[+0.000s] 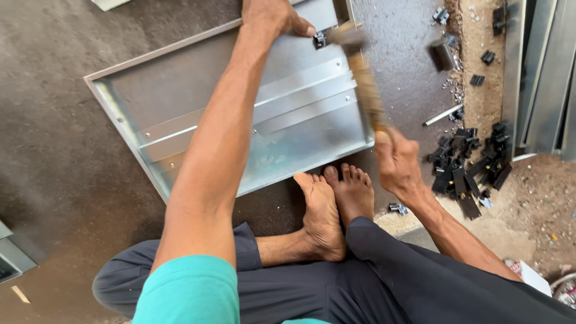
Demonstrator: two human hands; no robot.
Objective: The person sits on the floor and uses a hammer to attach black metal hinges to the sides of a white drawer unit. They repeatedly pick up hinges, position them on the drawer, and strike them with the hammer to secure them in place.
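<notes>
Head view shows my left hand (271, 18) pinching a small black plastic clip (320, 39) onto the shallow galvanised steel tray's (180, 90) far corner, my right hand (396, 159) gripping a wooden-handled hammer (363, 75) above it, clip not yet seated, spares heaped right.

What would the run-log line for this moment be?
left hand: holds black clip on tray rim | right hand: grips hammer, blurred | metal tray: on floor | spare black clips: right of tray
</notes>
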